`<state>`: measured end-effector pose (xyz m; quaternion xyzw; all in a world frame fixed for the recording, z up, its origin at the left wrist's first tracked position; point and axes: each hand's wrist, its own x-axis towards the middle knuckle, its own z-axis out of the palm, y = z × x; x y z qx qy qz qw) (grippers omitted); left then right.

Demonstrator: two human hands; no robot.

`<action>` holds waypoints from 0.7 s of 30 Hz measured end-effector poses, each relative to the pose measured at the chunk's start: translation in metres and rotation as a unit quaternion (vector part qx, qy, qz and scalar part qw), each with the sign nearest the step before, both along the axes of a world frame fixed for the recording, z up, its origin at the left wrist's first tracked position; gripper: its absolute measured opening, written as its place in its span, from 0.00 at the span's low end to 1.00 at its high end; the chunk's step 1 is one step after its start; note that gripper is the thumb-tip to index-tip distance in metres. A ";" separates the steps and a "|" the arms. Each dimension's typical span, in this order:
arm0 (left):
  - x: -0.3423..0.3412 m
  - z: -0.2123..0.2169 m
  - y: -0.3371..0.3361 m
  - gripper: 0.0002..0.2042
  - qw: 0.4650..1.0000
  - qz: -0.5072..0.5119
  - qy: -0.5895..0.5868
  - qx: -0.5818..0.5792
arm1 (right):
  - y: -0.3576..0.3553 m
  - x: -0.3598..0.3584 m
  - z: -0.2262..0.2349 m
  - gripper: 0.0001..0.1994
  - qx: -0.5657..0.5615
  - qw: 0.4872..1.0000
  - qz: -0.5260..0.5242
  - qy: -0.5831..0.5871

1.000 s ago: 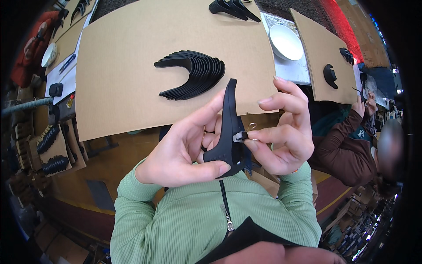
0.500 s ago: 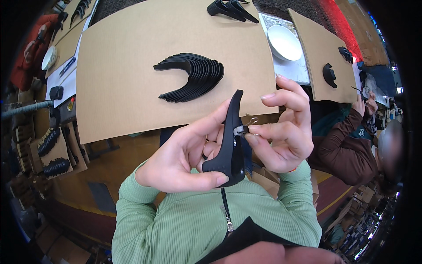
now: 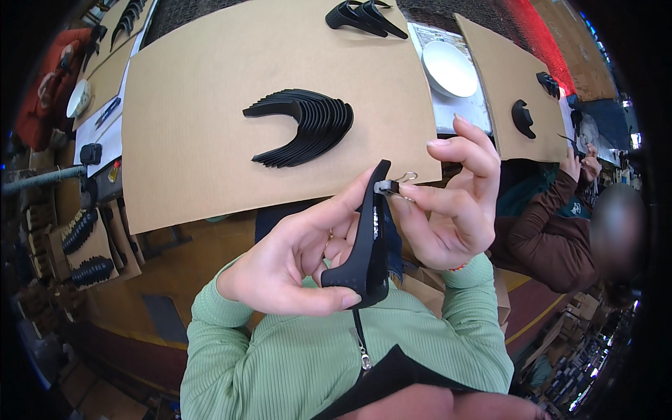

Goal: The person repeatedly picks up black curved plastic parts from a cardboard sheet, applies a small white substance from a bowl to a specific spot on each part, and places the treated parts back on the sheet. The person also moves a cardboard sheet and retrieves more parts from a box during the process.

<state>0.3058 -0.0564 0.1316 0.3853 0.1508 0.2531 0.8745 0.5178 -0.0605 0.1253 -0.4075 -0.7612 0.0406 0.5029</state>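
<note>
My left hand (image 3: pixel 287 259) is closed around a smooth black curved piece (image 3: pixel 357 259), its narrow tip pointing up and its wide end near my thumb. Between thumb and index finger, my right hand (image 3: pixel 458 210) pinches a small black binder clip (image 3: pixel 395 187) with wire loops. The clip grips a bit of whitish, soft-looking material (image 3: pixel 381 187), which touches the piece's inner edge near the tip. A shiny pale streak shows along that edge lower down. The other right fingers are raised. Past my hands, a nested stack of similar black U-shaped pieces (image 3: pixel 315 126) lies on a cardboard sheet (image 3: pixel 189 91).
More black pieces (image 3: pixel 364 17) lie at the sheet's far edge. To the right are a white bowl (image 3: pixel 449 68) and another cardboard sheet (image 3: pixel 490 84), where a person in a brown sleeve (image 3: pixel 553 224) works. A second bowl (image 3: pixel 78 98) and blue-handled snips (image 3: pixel 108 110) are at left.
The clip with the whitish material has moved up along the black piece's edge toward its tip. The black piece has dropped slightly toward me.
</note>
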 end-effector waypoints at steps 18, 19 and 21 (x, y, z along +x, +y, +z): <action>-0.006 -0.009 -0.001 0.45 0.999 0.001 0.030 0.011 | 0.012 0.004 -0.007 0.04 -0.160 0.967 0.010 0.198; -0.007 -0.008 -0.002 0.46 0.999 0.011 0.044 -0.014 | 0.012 0.005 -0.007 0.03 -0.217 0.944 0.023 0.249; -0.011 -0.007 0.001 0.42 0.997 0.019 0.066 -0.034 | 0.012 0.009 -0.006 0.02 -0.259 0.900 0.057 0.346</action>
